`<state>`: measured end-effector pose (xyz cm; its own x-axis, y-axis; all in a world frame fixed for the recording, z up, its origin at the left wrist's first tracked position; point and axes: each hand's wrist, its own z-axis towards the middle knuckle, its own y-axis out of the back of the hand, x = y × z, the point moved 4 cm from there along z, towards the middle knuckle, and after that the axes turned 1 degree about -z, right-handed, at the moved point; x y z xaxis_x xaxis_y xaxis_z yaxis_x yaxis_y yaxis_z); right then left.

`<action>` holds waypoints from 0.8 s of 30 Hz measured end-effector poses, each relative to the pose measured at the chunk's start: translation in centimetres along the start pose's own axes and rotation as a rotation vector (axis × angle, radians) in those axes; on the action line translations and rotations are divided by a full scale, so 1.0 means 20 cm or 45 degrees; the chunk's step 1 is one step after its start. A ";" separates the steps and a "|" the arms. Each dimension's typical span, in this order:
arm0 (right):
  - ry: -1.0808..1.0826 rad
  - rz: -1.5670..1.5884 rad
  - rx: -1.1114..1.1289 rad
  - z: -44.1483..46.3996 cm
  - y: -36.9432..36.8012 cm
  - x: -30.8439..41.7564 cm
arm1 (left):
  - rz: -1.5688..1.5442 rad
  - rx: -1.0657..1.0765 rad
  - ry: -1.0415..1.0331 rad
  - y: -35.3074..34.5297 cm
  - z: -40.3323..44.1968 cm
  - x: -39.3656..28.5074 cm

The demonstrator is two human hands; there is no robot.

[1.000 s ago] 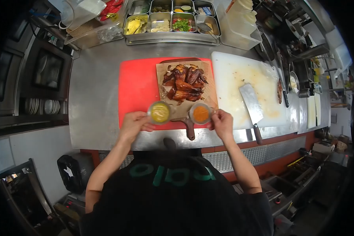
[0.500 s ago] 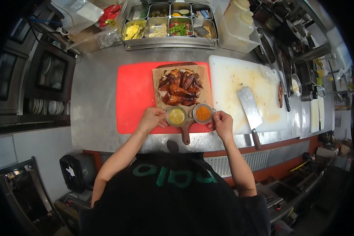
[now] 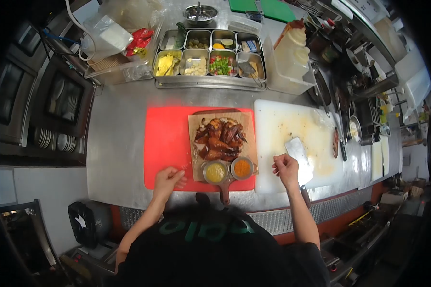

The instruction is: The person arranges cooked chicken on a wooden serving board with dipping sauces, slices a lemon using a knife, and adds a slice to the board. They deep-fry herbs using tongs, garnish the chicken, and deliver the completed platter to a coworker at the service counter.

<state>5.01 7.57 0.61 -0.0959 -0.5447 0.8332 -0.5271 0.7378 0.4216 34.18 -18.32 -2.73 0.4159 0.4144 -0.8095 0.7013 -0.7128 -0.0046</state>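
Note:
Pieces of browned roast chicken [image 3: 221, 138] lie on brown paper [image 3: 193, 162] over a wooden serving board [image 3: 224, 195]. At the board's near end stand two small metal cups, one with yellow-green sauce [image 3: 215, 171] and one with orange sauce [image 3: 242, 168]. My left hand [image 3: 169, 182] hovers over the red cutting board [image 3: 165, 138], left of the yellow-green cup and apart from it, fingers loosely bent and empty. To the right of the orange cup, my right hand [image 3: 287, 168] is over the white cutting board [image 3: 273, 124], loosely curled with nothing visible in it. It partly covers the cleaver [image 3: 297, 149].
Metal pans of ingredients [image 3: 208, 60] sit at the back, beside a plastic bin with squeeze bottles [image 3: 292, 57]. A knife [image 3: 341, 141] and a strip of cooked meat [image 3: 335, 143] lie at the white board's right edge. A plastic tub [image 3: 110, 71] stands back left.
Both hands have let go of the sauce cups and moved outward, left and right. The cups remain on the serving board. The view has tilted up, showing more of the counter's far side.

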 end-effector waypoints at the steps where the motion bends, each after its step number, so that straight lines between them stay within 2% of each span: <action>1: 0.079 -0.085 -0.051 0.04 0.02 0.05 | -0.009 -0.010 -0.011 0.04 -0.01 0.02; 3: 0.144 -0.180 -0.079 0.14 0.03 0.15 | -0.118 -0.189 0.053 0.14 -0.04 0.07; 5: 0.203 -0.250 -0.083 0.24 0.02 0.25 | -0.165 -0.285 -0.027 0.20 -0.07 0.09; 7: 0.522 -0.808 -0.191 0.34 0.02 0.39 | -0.229 -0.384 -0.169 0.25 -0.09 0.10; 8: 0.533 -0.808 -0.192 0.37 0.00 0.46 | -0.235 -0.388 -0.177 0.26 -0.10 0.10; 10: 0.891 -0.948 -0.190 0.37 -0.07 0.68 | -0.206 -0.506 -0.302 0.27 -0.14 0.02; 12: 0.814 -0.981 -0.137 0.43 -0.11 0.81 | -0.165 -0.490 -0.333 0.33 -0.11 0.08; 15: 1.030 -1.043 -0.211 0.51 -0.16 1.03 | -0.140 -0.618 -0.205 0.38 -0.09 0.09; 20: 1.222 -1.176 -0.356 0.65 -0.27 1.34 | -0.206 -0.692 -0.232 0.42 -0.02 0.09; 22: 1.345 -0.877 -0.535 0.70 -0.27 1.43 | -0.162 -0.702 -0.251 0.43 -0.01 0.07; 24: 1.397 -0.821 -0.581 0.73 -0.29 1.52 | -0.115 -0.761 -0.305 0.45 0.00 0.05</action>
<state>-7.16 -18.98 18.31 0.8915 -0.4030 0.2070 0.1237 0.6561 0.7445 40.82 -24.28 -3.66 0.2481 0.2712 -0.9300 0.9574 -0.2150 0.1927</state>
